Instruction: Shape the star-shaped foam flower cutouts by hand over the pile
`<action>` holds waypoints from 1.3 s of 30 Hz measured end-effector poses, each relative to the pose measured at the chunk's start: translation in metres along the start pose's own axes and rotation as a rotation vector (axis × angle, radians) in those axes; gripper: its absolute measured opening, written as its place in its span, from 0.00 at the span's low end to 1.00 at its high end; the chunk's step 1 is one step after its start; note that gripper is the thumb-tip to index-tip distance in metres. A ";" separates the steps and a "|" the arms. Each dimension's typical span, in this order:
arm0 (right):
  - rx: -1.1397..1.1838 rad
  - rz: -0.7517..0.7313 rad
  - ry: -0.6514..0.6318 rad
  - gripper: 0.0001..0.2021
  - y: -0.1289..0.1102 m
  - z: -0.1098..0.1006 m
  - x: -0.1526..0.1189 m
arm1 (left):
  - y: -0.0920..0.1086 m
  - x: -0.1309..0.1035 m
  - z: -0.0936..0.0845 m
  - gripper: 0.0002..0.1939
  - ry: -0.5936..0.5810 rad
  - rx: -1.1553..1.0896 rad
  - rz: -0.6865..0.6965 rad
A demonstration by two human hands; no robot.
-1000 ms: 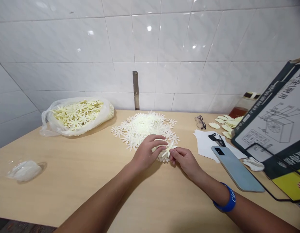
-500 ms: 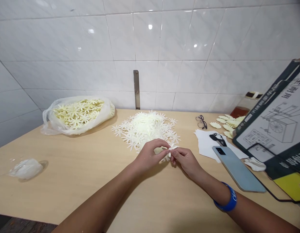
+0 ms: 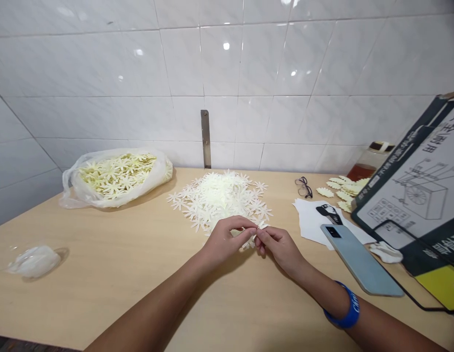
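Observation:
Over the near edge of a pile of pale flower cutouts (image 3: pixel 223 195), my two hands meet at one small white flower cutout (image 3: pixel 262 225). The thumb and index finger of my left hand (image 3: pixel 225 239) are pinched together at its left side. From the right, my right hand (image 3: pixel 283 248) grips the same flower between thumb and fingers, with a blue wristband (image 3: pixel 346 305) on that wrist. Most of the flower is hidden behind the fingertips.
A plastic bag (image 3: pixel 163 171) of yellowish flower cutouts lies at left, a clear bag (image 3: pixel 36 261) nearer. At right are glasses (image 3: pixel 304 187), white paper (image 3: pixel 307 222), a phone (image 3: pixel 362 261), scalloped cutouts (image 3: pixel 325 192), a jar (image 3: pixel 366 164) and a leaning box (image 3: pixel 414 195).
My left fingertips have closed in on the flower, which now shows less between the hands. The whole view has shifted slightly, with things sitting a little lower.

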State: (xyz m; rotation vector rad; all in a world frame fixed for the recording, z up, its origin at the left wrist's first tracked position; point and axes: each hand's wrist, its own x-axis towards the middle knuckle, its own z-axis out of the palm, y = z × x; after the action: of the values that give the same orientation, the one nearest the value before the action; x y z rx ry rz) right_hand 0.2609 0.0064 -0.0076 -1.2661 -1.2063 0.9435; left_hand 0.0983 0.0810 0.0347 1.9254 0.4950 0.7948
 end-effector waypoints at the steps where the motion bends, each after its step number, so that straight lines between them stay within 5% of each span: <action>1: -0.006 0.004 0.001 0.24 0.000 0.000 0.000 | 0.001 0.000 0.000 0.10 -0.004 -0.007 0.002; 14: -0.047 -0.020 -0.054 0.22 -0.007 0.003 -0.002 | -0.004 0.004 -0.001 0.11 0.082 -0.200 -0.309; 34: -0.001 -0.040 -0.080 0.21 -0.003 0.002 -0.002 | -0.010 0.005 0.001 0.08 0.009 -0.262 -0.267; 39: 0.008 -0.016 -0.043 0.21 -0.006 0.003 -0.003 | -0.006 0.008 -0.007 0.13 0.218 -0.402 -0.307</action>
State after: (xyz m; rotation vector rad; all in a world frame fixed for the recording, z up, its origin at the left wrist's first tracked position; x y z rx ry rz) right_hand 0.2566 0.0034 -0.0022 -1.2336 -1.2427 0.9674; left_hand 0.0992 0.0936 0.0340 1.3618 0.6874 0.8327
